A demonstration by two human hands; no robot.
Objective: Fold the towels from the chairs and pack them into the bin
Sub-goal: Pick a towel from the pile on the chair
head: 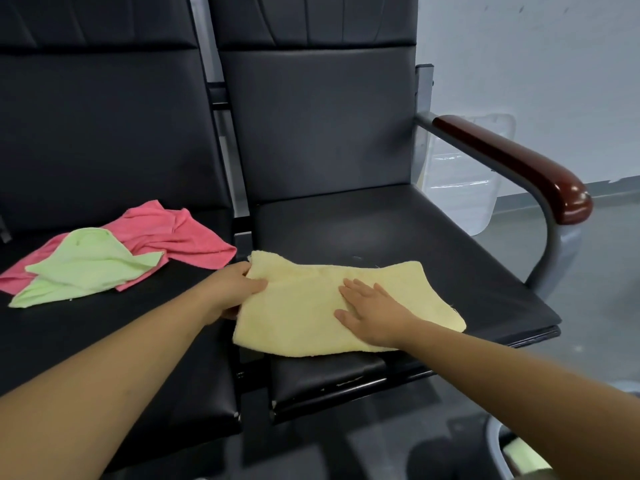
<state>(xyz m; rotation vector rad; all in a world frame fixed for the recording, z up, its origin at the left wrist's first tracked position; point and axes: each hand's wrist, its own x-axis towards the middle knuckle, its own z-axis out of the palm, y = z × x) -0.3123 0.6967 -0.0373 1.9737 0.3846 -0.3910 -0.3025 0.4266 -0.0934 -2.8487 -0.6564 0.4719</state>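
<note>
A pale yellow towel (304, 306) lies folded on the front of the right black chair seat (398, 233). My left hand (235, 289) grips the towel's left edge, thumb on top and fingers under it. My right hand (370, 306) lies flat on the towel's middle with straight fingers. On the left chair seat (104, 327) a light green towel (83, 265) rests crumpled on top of a pink towel (173, 237). At the bottom right corner a grey bin rim (495, 445) shows, with something pale yellow (523, 455) inside it.
The right chair has a dark red wooden armrest (512, 164) on a grey metal frame. Behind it a clear plastic container (460, 174) stands against the white wall. Grey floor lies in front of the chairs.
</note>
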